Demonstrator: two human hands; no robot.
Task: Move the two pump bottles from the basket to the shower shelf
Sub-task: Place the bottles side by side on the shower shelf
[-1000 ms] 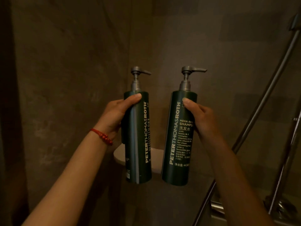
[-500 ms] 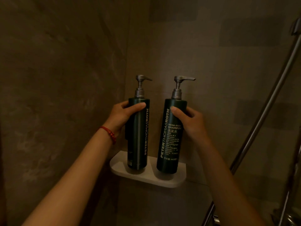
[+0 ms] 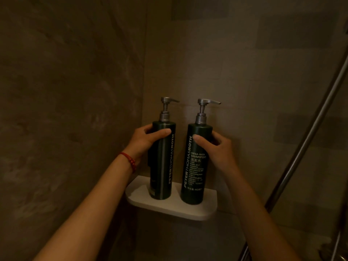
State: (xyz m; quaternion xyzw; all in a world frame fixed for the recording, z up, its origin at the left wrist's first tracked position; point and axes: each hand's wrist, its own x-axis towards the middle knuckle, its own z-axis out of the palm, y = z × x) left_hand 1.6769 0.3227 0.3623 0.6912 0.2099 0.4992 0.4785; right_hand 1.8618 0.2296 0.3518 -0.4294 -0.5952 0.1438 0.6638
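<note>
Fine print low on the right bottle (image 3: 194, 162) is too small and dim to read, and the left bottle (image 3: 163, 162) turns its label away. The left hand (image 3: 148, 140) hides its fingers behind that bottle; the metal rail (image 3: 308, 132) runs off the frame's right edge.

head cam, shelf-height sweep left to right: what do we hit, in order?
red bead bracelet → left hand → left pump bottle → shampoo bottle → right hand → metal rail. Both bottles stand on the white shelf.
</note>
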